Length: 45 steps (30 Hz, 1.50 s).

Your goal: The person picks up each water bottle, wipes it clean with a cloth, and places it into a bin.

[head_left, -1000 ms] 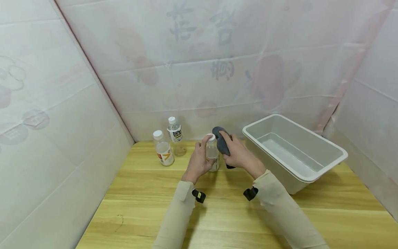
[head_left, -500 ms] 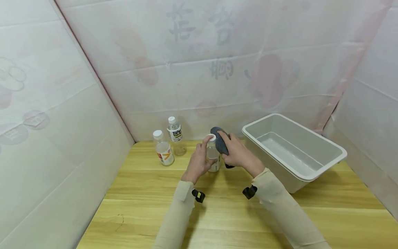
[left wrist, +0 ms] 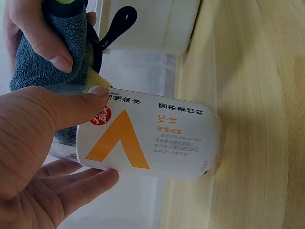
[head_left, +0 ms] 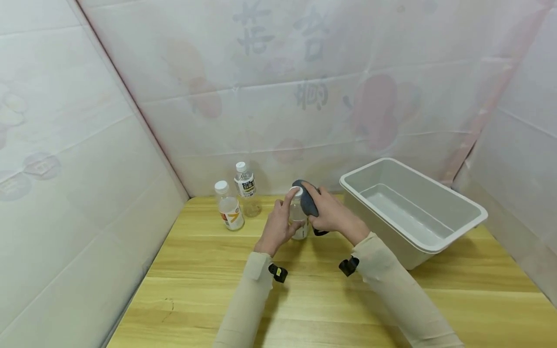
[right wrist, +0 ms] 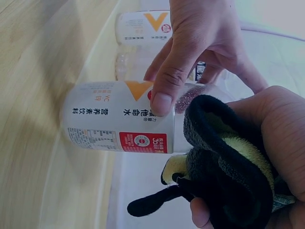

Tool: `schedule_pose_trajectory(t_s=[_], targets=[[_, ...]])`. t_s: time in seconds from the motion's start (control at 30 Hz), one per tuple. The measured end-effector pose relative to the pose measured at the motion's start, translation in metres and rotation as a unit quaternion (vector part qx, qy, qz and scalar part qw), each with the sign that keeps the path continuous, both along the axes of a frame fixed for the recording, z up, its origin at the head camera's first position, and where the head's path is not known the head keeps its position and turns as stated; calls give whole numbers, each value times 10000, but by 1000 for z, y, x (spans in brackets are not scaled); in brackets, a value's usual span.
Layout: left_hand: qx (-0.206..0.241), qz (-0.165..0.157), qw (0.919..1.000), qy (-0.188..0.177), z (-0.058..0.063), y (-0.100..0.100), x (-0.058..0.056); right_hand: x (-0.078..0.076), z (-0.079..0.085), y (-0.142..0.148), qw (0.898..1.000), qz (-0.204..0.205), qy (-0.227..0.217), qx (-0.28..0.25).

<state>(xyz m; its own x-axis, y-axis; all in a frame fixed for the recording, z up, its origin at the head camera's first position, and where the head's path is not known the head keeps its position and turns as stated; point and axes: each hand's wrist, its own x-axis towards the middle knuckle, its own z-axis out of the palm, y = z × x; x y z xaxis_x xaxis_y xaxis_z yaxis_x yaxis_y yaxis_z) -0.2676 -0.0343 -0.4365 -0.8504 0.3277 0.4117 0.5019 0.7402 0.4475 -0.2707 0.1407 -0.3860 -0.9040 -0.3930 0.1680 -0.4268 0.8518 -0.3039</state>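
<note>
On the wooden tabletop (head_left: 196,290), near its back edge, a clear, white-labelled plastic bottle (left wrist: 157,136) stands between the left hand (head_left: 277,225), curled round it, and right hand (head_left: 334,212), clutching blue-grey cloth (head_left: 308,199) against it.

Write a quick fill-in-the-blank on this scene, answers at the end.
1. The left hand grips a clear, white-labelled plastic bottle whose large chevron is coloured ____.
2. Other clear plastic bottles standing on the yellow wooden table number ____.
3. The rectangular grey plastic tub stands nearer the ____, which holds a blue-grey plush cloth.
Missing words: orange; two; right hand.
</note>
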Motion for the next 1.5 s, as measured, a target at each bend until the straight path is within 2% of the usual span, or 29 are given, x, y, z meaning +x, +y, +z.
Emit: schedule_pose_trajectory(t_s=[0.43,0.67,1.07,1.5], targets=[[-36,-60,9999,89,-3,2,0,0,2,-4,9995,-9,-282,105],[-102,69,9999,95,-2,0,2,-3,-2,-9,9985,24,-425,344],[-146,147,9993,-296,-1,-3,3,-5,-9,-11,9967,157,-715,354],[-151,127,9992,-339,-2,1,4,-4,-11,-9,9962,64,-749,435]])
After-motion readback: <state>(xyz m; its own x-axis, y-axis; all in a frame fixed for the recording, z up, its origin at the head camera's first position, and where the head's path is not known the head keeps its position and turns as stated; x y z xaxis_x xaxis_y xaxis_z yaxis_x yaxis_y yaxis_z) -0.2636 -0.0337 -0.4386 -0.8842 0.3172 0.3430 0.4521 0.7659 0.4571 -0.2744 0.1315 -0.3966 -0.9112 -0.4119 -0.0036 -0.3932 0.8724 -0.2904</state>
